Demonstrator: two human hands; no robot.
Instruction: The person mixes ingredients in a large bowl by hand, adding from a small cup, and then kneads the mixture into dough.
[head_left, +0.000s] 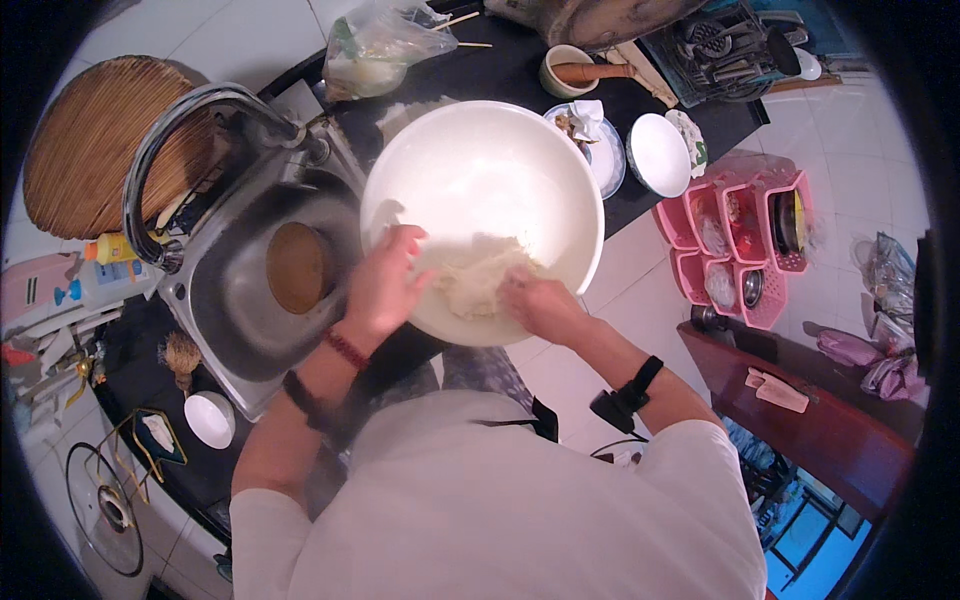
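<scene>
A large white bowl (480, 150) stands in front of me, partly over the counter's near edge. Low inside it lies a pale, rough mass that looks like dough (474, 285). My right hand (546, 306) is at the right side of the mass, its fingers curled into it; the fingertips are partly hidden. At the bowl's left rim, my left hand (384, 283) is held with fingers apart and nothing in them. A small gap shows between the left fingers and the dough.
Left of the bowl is a steel sink (225, 300) with a curved faucet (139, 142) and a brown round thing (298, 268). Behind stand a mortar (568, 71), a blue-rimmed plate (609, 161) and a white bowl (658, 155). Pink baskets (765, 292) are at the right.
</scene>
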